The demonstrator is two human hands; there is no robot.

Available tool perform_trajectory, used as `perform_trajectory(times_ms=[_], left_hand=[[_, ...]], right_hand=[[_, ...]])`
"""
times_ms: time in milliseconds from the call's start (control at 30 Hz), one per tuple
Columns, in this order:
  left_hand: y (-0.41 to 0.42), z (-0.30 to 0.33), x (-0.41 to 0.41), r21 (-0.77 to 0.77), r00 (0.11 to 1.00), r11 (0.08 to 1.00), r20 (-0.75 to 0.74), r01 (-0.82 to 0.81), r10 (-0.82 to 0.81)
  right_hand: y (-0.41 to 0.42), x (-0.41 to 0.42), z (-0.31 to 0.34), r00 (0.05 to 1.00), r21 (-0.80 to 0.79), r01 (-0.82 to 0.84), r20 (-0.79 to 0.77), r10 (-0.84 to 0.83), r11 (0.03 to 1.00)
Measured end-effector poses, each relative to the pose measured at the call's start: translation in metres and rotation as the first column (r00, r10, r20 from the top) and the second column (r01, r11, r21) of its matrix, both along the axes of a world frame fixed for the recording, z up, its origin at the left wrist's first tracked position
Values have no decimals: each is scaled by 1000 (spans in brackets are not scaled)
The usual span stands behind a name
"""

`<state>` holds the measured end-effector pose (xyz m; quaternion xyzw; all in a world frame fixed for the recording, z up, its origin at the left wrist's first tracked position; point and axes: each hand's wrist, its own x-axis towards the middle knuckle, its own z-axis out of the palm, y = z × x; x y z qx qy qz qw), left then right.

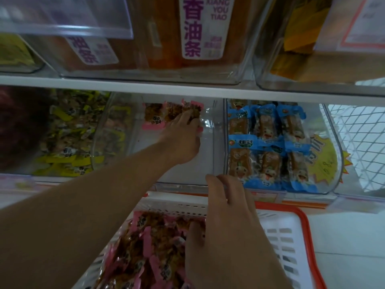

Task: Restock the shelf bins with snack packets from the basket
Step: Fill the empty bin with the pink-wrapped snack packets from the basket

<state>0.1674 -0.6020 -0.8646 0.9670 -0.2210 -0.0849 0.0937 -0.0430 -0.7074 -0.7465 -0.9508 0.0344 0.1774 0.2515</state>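
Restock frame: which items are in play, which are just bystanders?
In play: left hand on pink packets in the middle clear bin; right hand; white basket of pink packets.
Bystanders: yellow packets, blue packets, upper-shelf bins.

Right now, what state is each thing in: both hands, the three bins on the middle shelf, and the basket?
left hand: reaching deep into the middle bin, fingers on the pink packets at its back.
right hand: fingers on the middle bin's front edge, thumb down among the basket's packets.
middle bin: nearly empty.
left bin: full of yellow packets.
right bin: stocked with blue packets.
basket: holds many pink packets.
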Motion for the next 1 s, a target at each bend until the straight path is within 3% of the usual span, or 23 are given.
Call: perform_trajectory(times_ms=[100, 233, 467, 600, 700, 767, 800, 900, 1000], left_hand=[[2, 6, -5, -53, 1000, 999, -16, 6, -7], [13, 34, -30, -268, 1000, 963, 25, 2, 5], [100, 130, -161, -449, 963, 874, 92, -187, 253], [162, 128, -230, -322, 863, 816, -3, -480, 506], [186, 108, -251, -65, 692, 713, -312, -699, 650], [189, 100, -252, 56, 550, 663, -508, -746, 662], [190, 97, -250, 68, 522, 662, -558, -746, 645], [191, 98, -243, 51, 517, 662, -580, -748, 629], [189, 106, -234, 44, 528, 653, -547, -756, 649]], right_hand=[[-1, 1, -2, 997, 76, 70, 10, -71, 995], [-1, -5, 10, 999, -8, -27, 28, 27, 1000], [11, -22, 19, 990, 50, -73, 121, 66, 996], [30, -31, -24, 973, -46, -202, -123, 195, 978], [42, -42, -72, 907, -24, -324, -293, 303, 946], [49, -54, -100, 850, 11, -387, -383, 362, 922], [52, -60, -111, 832, -2, -420, -401, 384, 908], [61, -76, -131, 820, -81, -459, -422, 387, 885], [64, -80, -134, 870, -174, -439, -327, 369, 881]])
